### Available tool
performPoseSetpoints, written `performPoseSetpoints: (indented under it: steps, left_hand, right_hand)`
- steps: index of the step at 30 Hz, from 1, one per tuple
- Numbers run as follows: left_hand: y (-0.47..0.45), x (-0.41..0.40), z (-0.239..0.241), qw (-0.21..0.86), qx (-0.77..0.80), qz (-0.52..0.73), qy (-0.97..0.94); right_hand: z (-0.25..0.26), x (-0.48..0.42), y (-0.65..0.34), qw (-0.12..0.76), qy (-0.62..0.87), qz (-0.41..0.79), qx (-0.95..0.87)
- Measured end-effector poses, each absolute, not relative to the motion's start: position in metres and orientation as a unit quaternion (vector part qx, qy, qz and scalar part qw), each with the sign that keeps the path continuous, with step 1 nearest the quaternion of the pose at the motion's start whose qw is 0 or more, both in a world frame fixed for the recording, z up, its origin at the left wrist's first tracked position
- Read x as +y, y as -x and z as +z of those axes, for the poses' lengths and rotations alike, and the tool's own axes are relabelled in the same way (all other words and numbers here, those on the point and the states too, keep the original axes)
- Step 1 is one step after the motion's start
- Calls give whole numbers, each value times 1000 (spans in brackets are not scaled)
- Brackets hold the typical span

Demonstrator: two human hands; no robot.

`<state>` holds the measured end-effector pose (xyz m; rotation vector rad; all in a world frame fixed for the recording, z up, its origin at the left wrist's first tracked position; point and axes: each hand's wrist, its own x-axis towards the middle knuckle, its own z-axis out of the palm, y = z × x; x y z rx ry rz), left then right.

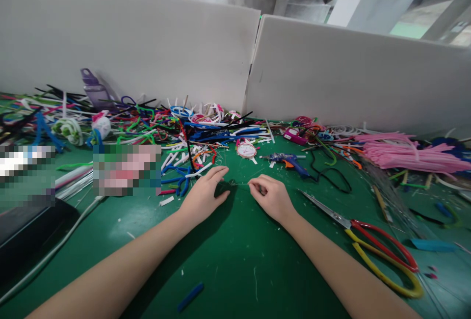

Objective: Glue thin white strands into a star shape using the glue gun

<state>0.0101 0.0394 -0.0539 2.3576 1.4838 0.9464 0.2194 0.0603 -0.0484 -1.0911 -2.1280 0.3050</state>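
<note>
Well, from my remote seat I see both hands resting on the green mat [235, 265], which is smooth, scuffed and speckled with white scraps. A thin wire [239, 184] is stretched between them. It is hair-fine, bare and pale, and its long axis runs from nine to three o'clock, almost level across the view.

The right hand [271, 197] is curled, with its fingertips pinched shut on the wire's three o'clock end. The left hand [205, 195] lies palm down with its fingers nearly straight and pointing to about one o'clock. A dark fuzzy scrap [223, 189] sits at its thumb side. I cannot tell whether this hand grips the wire or only presses on it.

At four o'clock from the right hand lie the scissors [371, 243], with steel blades and looped red and yellow handles, the tips pointing to ten o'clock. A blue glue gun [290, 161] sits at one o'clock, and a small round red-rimmed dial [246, 149] at twelve. Farther off at two o'clock is a bundle of pink fuzzy stems [412, 154], laid lengthwise. A tangled heap of coloured pipe cleaners [162, 127] fills the ten o'clock side, below the matte white boards [147, 49].
</note>
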Motion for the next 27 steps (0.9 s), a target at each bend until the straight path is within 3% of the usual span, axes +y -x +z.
performPoseSetpoints:
  steps: [27]
  left_hand:
    - [-11,40,-54,115,497,326,-796]
  right_hand:
    - [-49,66,-217,323,400,48,-857]
